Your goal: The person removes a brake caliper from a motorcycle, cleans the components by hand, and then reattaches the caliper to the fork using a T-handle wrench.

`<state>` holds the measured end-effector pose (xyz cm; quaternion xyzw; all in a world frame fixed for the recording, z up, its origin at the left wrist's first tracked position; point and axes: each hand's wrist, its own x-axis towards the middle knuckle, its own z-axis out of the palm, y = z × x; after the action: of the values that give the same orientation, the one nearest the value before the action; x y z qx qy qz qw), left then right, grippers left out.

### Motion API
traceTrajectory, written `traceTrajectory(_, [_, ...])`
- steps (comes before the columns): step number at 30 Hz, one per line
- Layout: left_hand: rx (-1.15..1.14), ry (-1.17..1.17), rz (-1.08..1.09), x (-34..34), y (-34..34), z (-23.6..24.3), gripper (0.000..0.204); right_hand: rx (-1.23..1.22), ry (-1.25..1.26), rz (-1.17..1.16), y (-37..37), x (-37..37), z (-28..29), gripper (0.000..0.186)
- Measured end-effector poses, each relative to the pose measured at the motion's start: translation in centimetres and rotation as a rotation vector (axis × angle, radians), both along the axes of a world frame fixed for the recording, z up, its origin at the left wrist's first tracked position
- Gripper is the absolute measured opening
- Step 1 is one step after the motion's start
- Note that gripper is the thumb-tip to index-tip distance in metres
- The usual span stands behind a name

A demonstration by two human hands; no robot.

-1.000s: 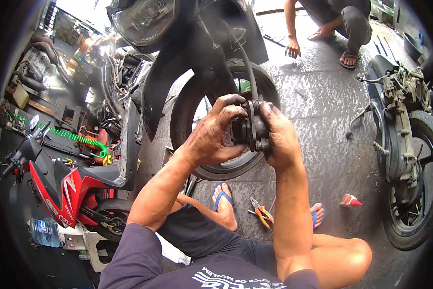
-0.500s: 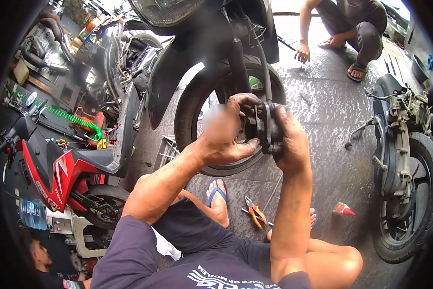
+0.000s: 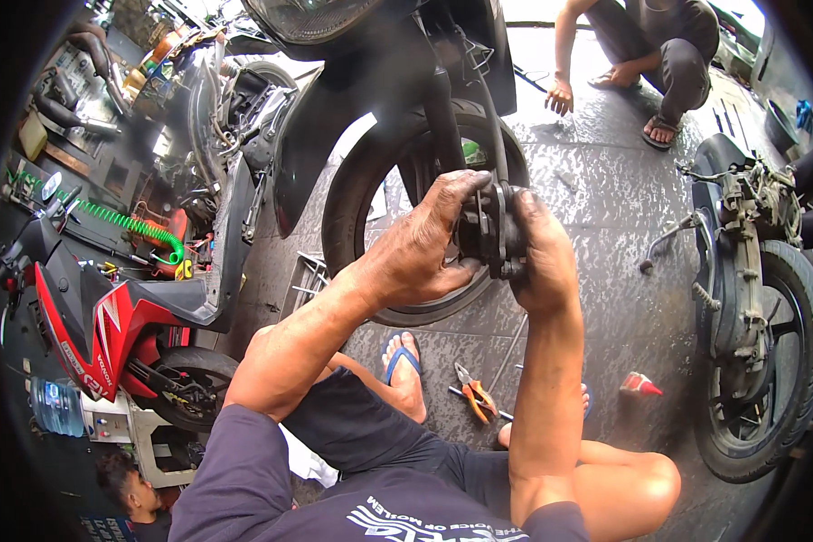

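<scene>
Black metal brake part (image 3: 497, 230): up off the floor, between both hands, in front of the front wheel; it stays there across the last second, so I judge the work is centred on it.

Left hand (image 3: 422, 244): its grip pinches the brake part's left side, a finger over the upper edge and the thumb at the lower edge. A second ago two curled fingers show apart; now they look more bunched. I read that as a change of hold, not a letting go.

Right hand (image 3: 548, 257): its grip presses the other side, thumb pointing up along it; the remaining fingers are mostly hidden. This side changes little, so it seems to be the steadying hand.

Hose (image 3: 494, 140): a thin dark line coming down to the brake part's top; whether it joins is hidden.

Front wheel (image 3: 341, 226): upright, just behind the hands.

Pliers (image 3: 476, 396): orange-handled, on the floor (image 3: 605, 217) near the left foot, untouched.

Small bottle (image 3: 639, 386): red-tipped, lying beyond the right forearm.

Co-worker's hand (image 3: 559, 97): hanging loose, well apart from the work.

Person's head (image 3: 128, 486): at lower left, absent a second ago; it appears to have no bearing on the hold.
</scene>
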<state>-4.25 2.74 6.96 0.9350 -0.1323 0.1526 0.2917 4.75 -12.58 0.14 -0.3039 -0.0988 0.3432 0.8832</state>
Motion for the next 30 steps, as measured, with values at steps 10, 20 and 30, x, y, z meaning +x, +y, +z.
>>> traceTrajectory(10, [-0.312,0.105,0.08,0.1,-0.8,-2.0,0.091,-0.021,-0.015,-0.031,0.1,0.5,0.0,0.034])
traceTrajectory(20, [-1.194,-0.056,0.312,2.9,-5.1,-14.2,0.054,-0.276,-0.176,-0.18,0.1,3.8,-2.3,0.026])
traceTrajectory(30, [-2.175,-0.136,0.193,8.8,-8.3,-20.5,0.03,-0.64,-0.423,-0.296,1.8,7.5,-6.0,0.028])
